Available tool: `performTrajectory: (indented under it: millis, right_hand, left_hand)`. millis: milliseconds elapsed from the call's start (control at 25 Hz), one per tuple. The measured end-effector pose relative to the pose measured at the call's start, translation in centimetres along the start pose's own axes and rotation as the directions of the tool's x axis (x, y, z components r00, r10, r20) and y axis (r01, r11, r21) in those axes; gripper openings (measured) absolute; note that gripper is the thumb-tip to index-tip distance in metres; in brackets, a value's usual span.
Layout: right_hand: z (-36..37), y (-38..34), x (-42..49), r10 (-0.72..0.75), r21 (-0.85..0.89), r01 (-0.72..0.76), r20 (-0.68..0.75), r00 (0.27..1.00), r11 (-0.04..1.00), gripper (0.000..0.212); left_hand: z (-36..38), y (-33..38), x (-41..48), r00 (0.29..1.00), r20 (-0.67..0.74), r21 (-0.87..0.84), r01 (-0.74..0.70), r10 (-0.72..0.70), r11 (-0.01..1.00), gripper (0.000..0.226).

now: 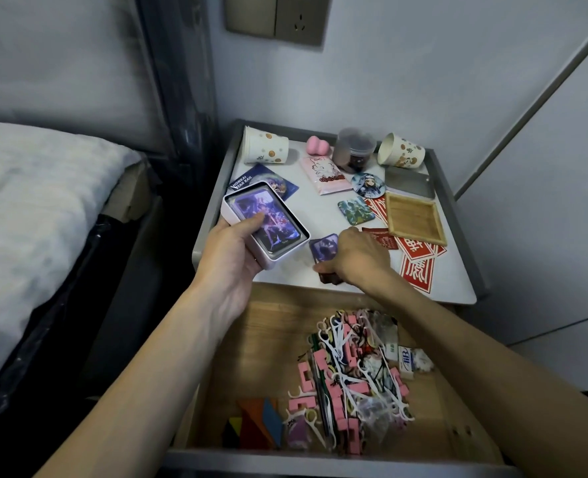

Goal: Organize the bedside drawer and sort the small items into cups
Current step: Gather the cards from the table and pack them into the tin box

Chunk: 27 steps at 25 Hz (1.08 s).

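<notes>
my left hand grips the tin over the tabletop's front left corner, thumb pressed on its top card. my right hand curls down, pinching a dark thing at the front edge. a cup lies tipped at back left, a second cup at back right. the drawer stands open below.

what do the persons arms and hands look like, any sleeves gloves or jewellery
Both are bare. The left forearm and right forearm show no sleeve anywhere in view. The left hand and right hand wear no gloves, and no watch, bracelet or ring shows on the visible parts.
</notes>
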State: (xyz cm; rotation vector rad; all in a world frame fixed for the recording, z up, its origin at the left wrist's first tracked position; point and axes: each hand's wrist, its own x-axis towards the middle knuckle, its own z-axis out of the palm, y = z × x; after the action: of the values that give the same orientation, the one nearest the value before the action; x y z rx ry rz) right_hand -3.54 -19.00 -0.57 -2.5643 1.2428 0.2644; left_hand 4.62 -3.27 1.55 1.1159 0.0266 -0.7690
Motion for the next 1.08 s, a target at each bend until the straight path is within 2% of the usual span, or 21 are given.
performTrajectory:
  millis: [80, 320, 480, 560, 600, 680, 760, 800, 840, 920, 1080]
  right_hand:
    - [-0.2, -0.6, 0.1, -0.023, -0.043, 0.025, 0.030, 0.999, 0.999, 0.051]
    - [-0.6, -1.2, 0.2, -0.070, -0.062, 0.073, 0.050, 0.996, 0.995, 0.049]
    - [-0.7, 0.1, 0.8, -0.096, 0.126, 0.080, 0.127, 0.987, 0.989, 0.034]
    - [-1.0, 0.8, 0.9, -0.065, 0.267, 0.036, 0.099, 0.993, 0.963, 0.022]
    - [-1.5, 1.0, 0.8, -0.038, 0.416, 0.007, 0.068, 0.997, 0.910, 0.017]
    - [-3.5, 1.2, 0.1, -0.007, 0.712, 0.011, -0.008, 1.000, 0.702, 0.012]
    - [-5.8, 0.8, -0.9, -0.067, 0.831, 0.066, -0.035, 0.997, 0.552, 0.006]
    - [-6.5, 0.3, -1.4, -0.125, 0.849, 0.086, -0.024, 0.992, 0.521, 0.007]
    - [-6.8, -0.3, -1.8, -0.174, 0.848, 0.097, -0.006, 0.985, 0.522, 0.007]
    - [-6.4, -1.3, -2.1, -0.209, 0.803, 0.112, 0.016, 0.978, 0.585, 0.008]
    - [-4.9, -2.4, -1.7, -0.171, 0.777, 0.084, 0.031, 0.985, 0.624, 0.009]
  left_hand:
    - [-0.2, 0.0, 0.0, 1.000, 0.008, 0.005, -0.002, 0.002, 1.000, 0.032]
    - [-0.2, -0.2, 0.2, 1.000, 0.015, 0.001, -0.004, 0.004, 1.000, 0.033]
    - [-0.3, -0.3, 0.4, 1.000, 0.014, -0.007, 0.009, -0.009, 1.000, 0.034]
    - [-0.5, -0.3, 0.4, 1.000, 0.010, -0.010, 0.024, -0.024, 1.000, 0.036]
    - [-0.6, -0.4, 0.5, 0.999, 0.010, -0.008, 0.034, -0.034, 0.999, 0.037]
    - [-0.6, -0.6, 0.6, 0.998, 0.017, -0.002, 0.052, -0.052, 0.999, 0.040]
    - [-0.4, -0.8, 0.6, 0.998, 0.023, -0.022, 0.063, -0.062, 0.998, 0.040]
    - [-0.2, -0.9, 0.6, 0.997, 0.034, -0.038, 0.071, -0.070, 0.997, 0.039]
    - [-0.1, -1.0, 0.5, 0.995, 0.057, -0.047, 0.082, -0.079, 0.996, 0.038]
    - [0.2, -1.4, 0.3, 0.987, 0.126, -0.059, 0.103, -0.095, 0.993, 0.040]
    - [0.4, -1.9, 0.2, 0.978, 0.184, -0.102, 0.121, -0.100, 0.987, 0.039]
